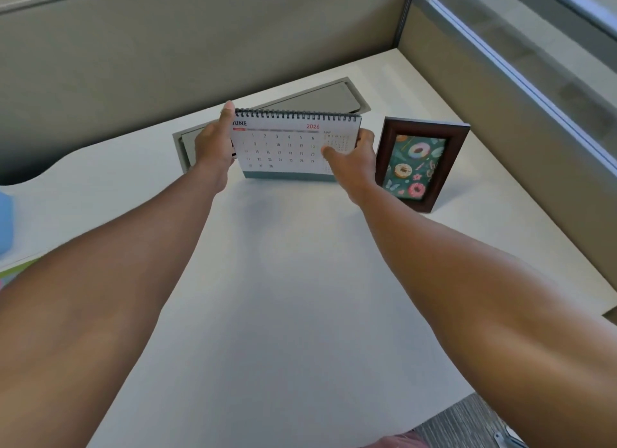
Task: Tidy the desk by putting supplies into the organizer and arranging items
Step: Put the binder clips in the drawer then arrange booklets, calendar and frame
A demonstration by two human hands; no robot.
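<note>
Both hands' fingers gripped the desk calendar (293, 147), left hand (215, 143) and right hand (354, 157) at its sides, standing it just beside the picture frame (422, 163); the organizer was unseen, so much probably remained.

calendar (287, 147) left of picture frame (419, 163)

One desk calendar (287, 147), one picture frame (419, 163) (doughnut print), one grey desk hatch (320, 98), two hands.

Bright, even light; soft shadow under the calendar (293, 147); edges bow, perhaps slightly blurred.
</note>
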